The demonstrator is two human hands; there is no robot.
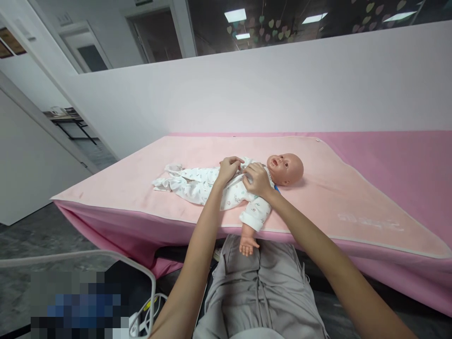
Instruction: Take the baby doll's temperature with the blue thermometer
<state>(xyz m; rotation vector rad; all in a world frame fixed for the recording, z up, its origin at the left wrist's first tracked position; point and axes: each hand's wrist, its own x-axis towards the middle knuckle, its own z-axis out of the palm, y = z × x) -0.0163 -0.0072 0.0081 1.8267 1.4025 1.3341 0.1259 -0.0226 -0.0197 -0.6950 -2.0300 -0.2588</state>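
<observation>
A baby doll (285, 168) lies on its back on a light pink blanket (332, 197), head to the right, dressed in a white printed sleepsuit (197, 184). One doll arm hangs over the near table edge. My left hand (229, 168) pinches the sleepsuit fabric at the doll's chest, fingers closed. My right hand (257, 180) grips the same front opening just beside it, near the doll's neck, fingers also closed. The two hands almost touch.
The blanket covers a table draped in darker pink cloth (402, 150), set against a white wall. My grey trousers (261, 292) are below the table edge. A white-framed cart (151, 287) with cables stands at the lower left. A doorway opens at the left.
</observation>
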